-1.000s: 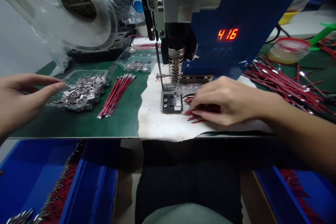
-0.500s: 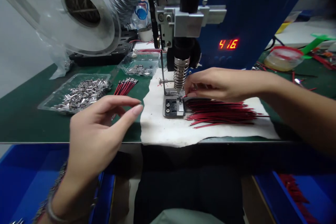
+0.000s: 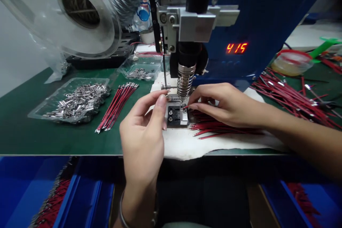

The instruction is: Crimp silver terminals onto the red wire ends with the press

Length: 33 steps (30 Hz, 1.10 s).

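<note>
My left hand (image 3: pixel 144 131) is pinched, thumb and forefinger at the left side of the small metal die block (image 3: pixel 176 114) under the press head (image 3: pixel 185 74); whatever it pinches is too small to make out. My right hand (image 3: pixel 224 105) is pinched on a red wire (image 3: pixel 186 106), its tip pointing at the die from the right. Beneath that hand a pile of loose red wires (image 3: pixel 219 128) lies on a white cloth (image 3: pixel 192 142).
A clear tray of metal terminals (image 3: pixel 77 99) and a bundle of finished red wires (image 3: pixel 117 105) lie on the green mat at left. More terminated wires (image 3: pixel 291 96) are spread at right. The blue machine's display (image 3: pixel 237 47) reads 415. Blue bins (image 3: pixel 80 199) hang below the table edge.
My left hand moved from the terminal tray across to the die. My right hand picked a wire from the pile and brought it to the die. The display went from 416 to 415.
</note>
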Available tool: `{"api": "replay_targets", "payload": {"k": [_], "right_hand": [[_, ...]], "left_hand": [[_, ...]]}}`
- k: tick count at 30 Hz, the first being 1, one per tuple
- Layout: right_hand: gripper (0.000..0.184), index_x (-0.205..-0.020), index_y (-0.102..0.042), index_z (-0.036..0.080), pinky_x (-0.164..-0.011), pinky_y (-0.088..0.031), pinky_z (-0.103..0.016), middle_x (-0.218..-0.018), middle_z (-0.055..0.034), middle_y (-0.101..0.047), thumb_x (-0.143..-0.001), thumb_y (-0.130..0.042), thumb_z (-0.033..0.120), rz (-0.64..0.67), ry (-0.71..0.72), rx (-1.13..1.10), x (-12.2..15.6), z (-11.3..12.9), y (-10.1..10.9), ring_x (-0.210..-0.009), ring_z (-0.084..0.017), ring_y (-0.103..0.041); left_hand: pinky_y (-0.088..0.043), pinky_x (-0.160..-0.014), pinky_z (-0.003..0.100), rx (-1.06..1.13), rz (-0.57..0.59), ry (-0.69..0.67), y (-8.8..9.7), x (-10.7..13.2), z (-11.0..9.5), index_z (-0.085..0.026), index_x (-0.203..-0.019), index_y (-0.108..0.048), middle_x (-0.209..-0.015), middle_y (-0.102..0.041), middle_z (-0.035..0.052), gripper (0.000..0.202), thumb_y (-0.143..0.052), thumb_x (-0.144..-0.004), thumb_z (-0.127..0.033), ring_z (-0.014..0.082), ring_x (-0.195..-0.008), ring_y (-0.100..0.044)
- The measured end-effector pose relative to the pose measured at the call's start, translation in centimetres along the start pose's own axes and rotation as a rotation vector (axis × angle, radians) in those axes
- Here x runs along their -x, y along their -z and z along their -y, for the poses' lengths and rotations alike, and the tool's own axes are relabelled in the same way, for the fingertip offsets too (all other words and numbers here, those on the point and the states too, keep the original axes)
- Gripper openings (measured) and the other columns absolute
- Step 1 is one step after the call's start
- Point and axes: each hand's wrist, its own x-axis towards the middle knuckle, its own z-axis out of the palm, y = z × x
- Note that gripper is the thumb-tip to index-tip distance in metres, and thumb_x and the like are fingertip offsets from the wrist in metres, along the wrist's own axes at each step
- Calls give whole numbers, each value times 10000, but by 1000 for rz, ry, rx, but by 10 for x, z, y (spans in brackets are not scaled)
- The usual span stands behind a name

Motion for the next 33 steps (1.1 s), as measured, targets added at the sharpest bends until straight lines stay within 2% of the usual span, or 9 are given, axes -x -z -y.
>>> {"api": "replay_targets", "payload": {"k": [3, 8, 13, 19, 24, 29, 33], "right_hand": [[134, -942, -657, 170, -694, -462, -265, -872, -44, -697, -943, -558, 261, -39, -3, 19, 1, 1, -4, -741, -145, -619], [128, -947, -656, 176, -701, -465, -276, -877, -59, -694, -938, -550, 247, -75, 45, 67, 3, -1, -9, -762, -163, -624], [127, -925, -657, 153, -661, -442, -248, -826, -49, -664, -936, -543, 208, -86, 104, 91, 4, -4, -11, -711, -133, -596], [99, -910, -658, 142, -645, -429, -232, -795, -29, -648, -923, -565, 173, -110, 121, 102, 5, -3, -13, -692, -114, -577], [108, -909, -665, 126, -656, -435, -234, -811, -46, -664, -923, -568, 172, -118, 105, 104, 4, -2, -13, -704, -117, -590], [110, -917, -665, 125, -659, -442, -239, -820, -52, -671, -923, -569, 177, -128, 87, 111, 3, -2, -15, -714, -123, -596], [118, -927, -665, 122, -661, -442, -240, -830, -53, -675, -928, -563, 181, -128, 89, 117, 5, -2, -16, -716, -122, -596]], "left_hand": [[-455, -500, 242, 13, -11, 3, -2, -2, 3, -315, -1019, -723, -1028, -712, -4, 174, -634, -889, -389, 92, -585, -563], [-542, -647, 285, -114, 34, 31, -2, -1, 14, -325, -1053, -742, -996, -736, 8, 208, -625, -891, -385, 175, -799, -687], [-547, -669, 290, -96, 40, 67, -5, 3, 17, -333, -1078, -754, -923, -745, 3, 237, -664, -865, -386, 172, -762, -684], [-545, -687, 249, -60, 14, 95, -9, 4, 8, -254, -1045, -759, -956, -747, 28, 255, -705, -833, -385, 187, -843, -695], [-523, -652, 209, 1, -30, 68, -8, -3, 7, -218, -1032, -733, -999, -735, 44, 243, -704, -836, -360, 153, -820, -681], [-478, -597, 191, -6, -10, 85, -8, -4, 10, -214, -982, -731, -891, -721, 30, 218, -711, -830, -370, 109, -701, -622], [-428, -545, 192, -37, 13, 113, -6, 2, 6, -220, -942, -740, -757, -678, 5, 189, -720, -822, -365, 77, -583, -519]]}}
